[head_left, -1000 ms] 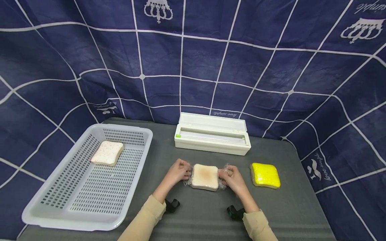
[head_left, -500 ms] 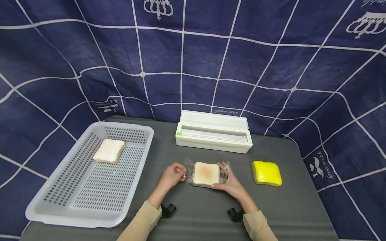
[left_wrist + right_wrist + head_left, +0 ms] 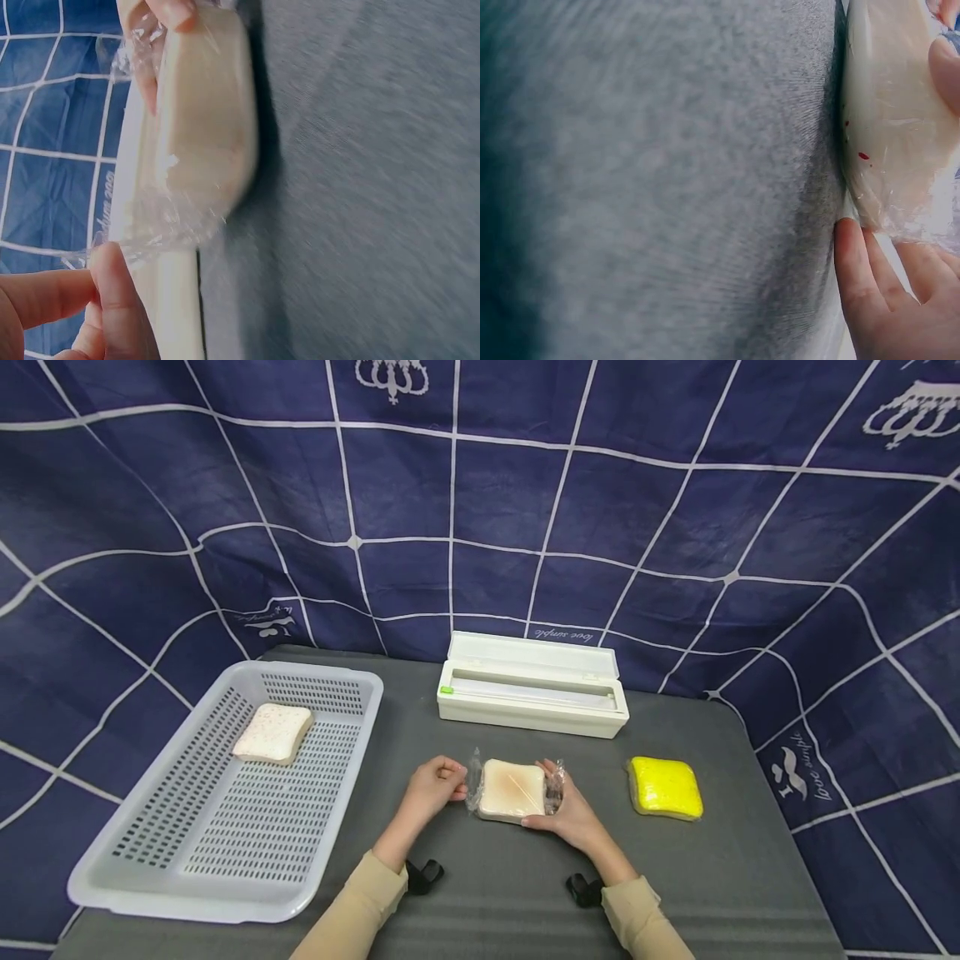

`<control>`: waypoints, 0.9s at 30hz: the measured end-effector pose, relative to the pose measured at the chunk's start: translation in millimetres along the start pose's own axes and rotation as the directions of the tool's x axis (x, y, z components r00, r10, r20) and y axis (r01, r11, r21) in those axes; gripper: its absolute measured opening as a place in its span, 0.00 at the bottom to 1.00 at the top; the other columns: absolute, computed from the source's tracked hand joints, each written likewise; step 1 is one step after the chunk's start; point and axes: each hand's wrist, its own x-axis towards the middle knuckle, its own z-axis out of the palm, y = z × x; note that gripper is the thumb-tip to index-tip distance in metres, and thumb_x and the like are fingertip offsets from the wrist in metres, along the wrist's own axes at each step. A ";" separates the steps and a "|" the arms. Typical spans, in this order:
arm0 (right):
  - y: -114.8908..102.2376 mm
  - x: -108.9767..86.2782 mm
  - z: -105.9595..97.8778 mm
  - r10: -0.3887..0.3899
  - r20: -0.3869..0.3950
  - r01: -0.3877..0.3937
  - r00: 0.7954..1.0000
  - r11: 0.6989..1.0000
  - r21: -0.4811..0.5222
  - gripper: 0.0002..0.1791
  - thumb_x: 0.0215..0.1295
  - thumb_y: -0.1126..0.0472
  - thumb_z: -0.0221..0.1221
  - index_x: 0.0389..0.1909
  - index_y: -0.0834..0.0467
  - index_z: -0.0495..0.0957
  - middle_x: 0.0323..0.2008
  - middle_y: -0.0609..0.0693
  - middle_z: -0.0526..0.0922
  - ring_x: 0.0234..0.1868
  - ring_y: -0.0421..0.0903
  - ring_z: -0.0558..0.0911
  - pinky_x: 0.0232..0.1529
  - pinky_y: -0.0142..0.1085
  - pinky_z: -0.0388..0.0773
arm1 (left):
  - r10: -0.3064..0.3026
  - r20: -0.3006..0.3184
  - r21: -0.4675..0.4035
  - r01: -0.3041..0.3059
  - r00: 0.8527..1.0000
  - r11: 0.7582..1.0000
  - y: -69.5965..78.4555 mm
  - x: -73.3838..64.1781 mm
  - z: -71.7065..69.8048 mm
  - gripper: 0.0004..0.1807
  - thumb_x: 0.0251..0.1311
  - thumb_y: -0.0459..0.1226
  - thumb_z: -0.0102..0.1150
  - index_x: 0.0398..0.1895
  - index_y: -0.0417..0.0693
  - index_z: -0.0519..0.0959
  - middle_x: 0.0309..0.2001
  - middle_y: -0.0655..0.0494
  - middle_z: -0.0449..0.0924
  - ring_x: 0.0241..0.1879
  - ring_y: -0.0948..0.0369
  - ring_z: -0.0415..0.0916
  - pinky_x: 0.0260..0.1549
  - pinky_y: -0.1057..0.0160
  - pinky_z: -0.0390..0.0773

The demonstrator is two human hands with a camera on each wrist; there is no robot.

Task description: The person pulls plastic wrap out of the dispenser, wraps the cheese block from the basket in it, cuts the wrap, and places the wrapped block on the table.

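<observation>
A toasted-looking bread slice (image 3: 512,789) in clear cling film (image 3: 475,782) lies on the grey table between both hands. In the left wrist view, the left hand (image 3: 112,307) pinches a loose film end (image 3: 176,221) between thumb and forefinger. The right hand (image 3: 573,814) grips the slice's right side, thumb along the near edge and fingers at the far corner; film bunches beside its palm. In the right wrist view, a small red mark shows on the slice's (image 3: 900,105) side, and right-hand fingers (image 3: 847,255) touch its lower edge.
An open white film dispenser (image 3: 532,714) stands behind the slice. To the right lies a yellow-topped slice (image 3: 664,787). A light grey perforated basket (image 3: 352,760) at left holds a speckled white slice (image 3: 273,733). A blue checked curtain (image 3: 495,502) encloses the table.
From pinching the film at the right, the right hand has moved to gripping the slice's side. The left hand drew off slightly leftward, then came back to the left film end.
</observation>
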 end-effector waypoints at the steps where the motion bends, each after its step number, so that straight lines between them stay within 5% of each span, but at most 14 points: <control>1: -0.8 0.2 0.5 -0.002 -0.004 0.002 1.000 1.000 -0.011 0.61 0.42 0.59 0.79 0.75 0.61 0.53 0.73 0.58 0.64 0.75 0.59 0.60 0.72 0.59 0.55 | 0.006 0.002 0.005 -0.006 1.000 1.000 2.0 0.5 1.7 0.08 0.66 0.33 0.58 0.39 0.32 0.78 0.27 0.48 0.81 0.22 0.67 0.81 0.29 0.63 0.85; 9: -3.7 1.0 4.4 0.004 -0.032 -0.005 0.999 0.999 -0.040 0.60 0.41 0.59 0.80 0.74 0.62 0.55 0.72 0.59 0.65 0.74 0.58 0.62 0.72 0.57 0.56 | 0.069 -0.005 0.119 -0.068 0.998 0.991 14.4 -1.9 22.4 0.08 0.65 0.36 0.59 0.36 0.38 0.81 0.26 0.49 0.82 0.25 0.64 0.81 0.26 0.65 0.81; 20: -7.1 1.9 7.0 -0.014 -0.046 0.011 0.999 0.998 -0.068 0.59 0.41 0.59 0.79 0.74 0.63 0.56 0.72 0.59 0.65 0.73 0.58 0.63 0.72 0.57 0.57 | 0.258 -0.076 0.338 -0.218 0.963 0.915 12.1 -10.5 48.2 0.03 0.60 0.34 0.64 0.30 0.43 0.84 0.27 0.54 0.83 0.26 0.65 0.77 0.25 0.68 0.77; 24: -8.0 2.2 7.3 -0.014 -0.050 0.010 0.999 0.997 -0.077 0.59 0.41 0.59 0.80 0.73 0.63 0.57 0.72 0.59 0.66 0.74 0.58 0.62 0.72 0.57 0.57 | 0.357 -0.087 0.410 -0.293 0.930 0.864 6.2 -18.1 54.7 0.02 0.60 0.32 0.64 0.32 0.42 0.84 0.29 0.53 0.82 0.27 0.63 0.79 0.25 0.68 0.78; 27: -8.2 1.6 7.7 -0.010 -0.048 0.006 0.999 0.997 -0.071 0.59 0.41 0.59 0.79 0.73 0.64 0.56 0.72 0.59 0.65 0.71 0.58 0.66 0.70 0.55 0.62 | 0.463 -0.045 0.498 -0.382 0.885 0.779 2.0 -32.7 62.6 0.06 0.60 0.29 0.63 0.39 0.38 0.84 0.36 0.48 0.82 0.36 0.56 0.81 0.34 0.61 0.82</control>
